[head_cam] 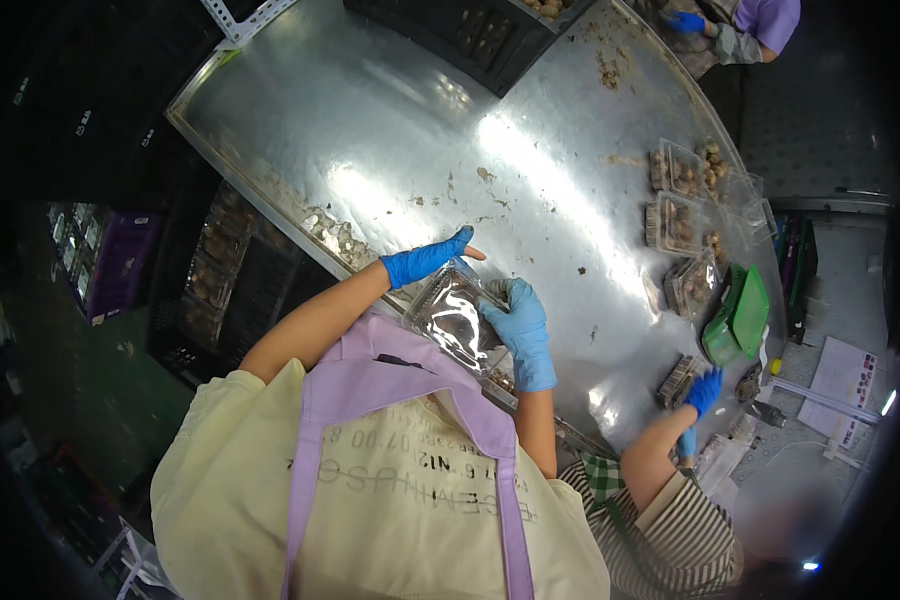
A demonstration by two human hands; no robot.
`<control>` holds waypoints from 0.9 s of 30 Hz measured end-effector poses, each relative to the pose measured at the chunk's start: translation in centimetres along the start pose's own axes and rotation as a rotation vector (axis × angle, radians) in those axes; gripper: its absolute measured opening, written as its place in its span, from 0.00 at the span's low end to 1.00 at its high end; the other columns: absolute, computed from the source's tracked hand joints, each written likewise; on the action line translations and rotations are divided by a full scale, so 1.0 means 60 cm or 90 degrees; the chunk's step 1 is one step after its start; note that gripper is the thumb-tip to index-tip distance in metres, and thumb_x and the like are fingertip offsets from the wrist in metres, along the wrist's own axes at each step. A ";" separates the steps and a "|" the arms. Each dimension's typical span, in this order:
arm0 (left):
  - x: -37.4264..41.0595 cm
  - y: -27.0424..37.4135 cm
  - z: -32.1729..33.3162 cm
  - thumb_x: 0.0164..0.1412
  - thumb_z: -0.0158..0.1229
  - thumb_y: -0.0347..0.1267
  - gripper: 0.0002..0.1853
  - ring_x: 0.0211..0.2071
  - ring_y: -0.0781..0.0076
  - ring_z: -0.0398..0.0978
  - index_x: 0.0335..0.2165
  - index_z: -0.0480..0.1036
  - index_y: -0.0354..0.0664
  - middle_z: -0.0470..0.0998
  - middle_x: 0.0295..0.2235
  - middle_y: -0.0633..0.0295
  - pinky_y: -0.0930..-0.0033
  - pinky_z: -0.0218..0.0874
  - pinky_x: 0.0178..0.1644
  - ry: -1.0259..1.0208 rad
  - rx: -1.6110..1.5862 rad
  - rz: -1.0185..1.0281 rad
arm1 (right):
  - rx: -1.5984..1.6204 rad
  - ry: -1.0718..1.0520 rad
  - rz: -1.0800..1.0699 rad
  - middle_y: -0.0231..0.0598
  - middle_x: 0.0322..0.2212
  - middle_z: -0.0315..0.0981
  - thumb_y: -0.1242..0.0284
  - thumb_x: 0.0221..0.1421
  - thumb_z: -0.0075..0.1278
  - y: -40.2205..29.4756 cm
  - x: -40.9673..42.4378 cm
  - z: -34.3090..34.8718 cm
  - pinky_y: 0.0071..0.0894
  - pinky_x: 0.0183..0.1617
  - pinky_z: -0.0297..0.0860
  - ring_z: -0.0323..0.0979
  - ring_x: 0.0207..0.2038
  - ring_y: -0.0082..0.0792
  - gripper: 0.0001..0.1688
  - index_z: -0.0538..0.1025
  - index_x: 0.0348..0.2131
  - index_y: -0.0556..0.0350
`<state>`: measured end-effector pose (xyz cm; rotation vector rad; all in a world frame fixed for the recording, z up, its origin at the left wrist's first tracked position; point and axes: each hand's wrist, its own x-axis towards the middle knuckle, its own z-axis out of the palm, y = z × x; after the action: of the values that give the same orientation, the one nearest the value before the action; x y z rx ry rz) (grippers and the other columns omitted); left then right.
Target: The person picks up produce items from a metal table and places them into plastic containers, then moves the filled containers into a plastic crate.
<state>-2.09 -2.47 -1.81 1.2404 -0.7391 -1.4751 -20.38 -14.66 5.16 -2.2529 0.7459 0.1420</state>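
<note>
A clear plastic clamshell box (454, 319) with dark contents is held close to my chest, above the near edge of the metal table (390, 142). My right hand (521, 319), in a light blue glove, grips its right side with the thumb over the lid. At the box's upper left corner is my left hand (431, 256), in a darker blue glove with one bare fingertip showing. Whether the left fingers grip the box or only rest against it is unclear. Glare on the lid partly hides the contents.
Filled clamshell boxes (675, 221) and loose round brown produce (712, 166) lie at the table's right, near a green plastic basket (735, 315). A co-worker's gloved hand (703, 390) is by another box (679, 381). Black crates (472, 37) (262, 300) stand at back and left.
</note>
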 end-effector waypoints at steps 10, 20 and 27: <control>-0.009 0.009 -0.006 0.64 0.24 0.57 0.38 0.49 0.71 0.63 0.52 0.66 0.39 0.69 0.50 0.60 0.73 0.42 0.61 -0.053 -0.037 -0.063 | -0.012 -0.006 0.022 0.41 0.27 0.72 0.59 0.39 0.60 -0.059 0.003 -0.005 0.35 0.36 0.67 0.71 0.32 0.40 0.19 0.75 0.28 0.53; -0.006 0.021 0.007 0.49 0.58 0.21 0.17 0.34 0.80 0.72 0.41 0.75 0.41 0.78 0.35 0.64 0.78 0.64 0.41 0.072 0.076 -0.008 | -0.021 0.004 -0.197 0.34 0.24 0.68 0.66 0.35 0.61 -0.131 -0.090 -0.075 0.36 0.31 0.66 0.69 0.28 0.39 0.12 0.76 0.24 0.45; -0.056 0.012 -0.037 0.47 0.59 0.21 0.15 0.30 0.80 0.68 0.37 0.73 0.41 0.74 0.32 0.67 0.75 0.62 0.38 0.386 0.188 0.088 | -0.218 0.139 -0.187 0.29 0.27 0.68 0.73 0.36 0.58 -0.073 -0.124 -0.137 0.39 0.42 0.64 0.68 0.38 0.39 0.11 0.76 0.26 0.41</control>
<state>0.02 0.87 -0.68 1.7147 -0.6187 -0.8194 -25.10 -14.39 16.12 -2.7085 0.5198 -0.1294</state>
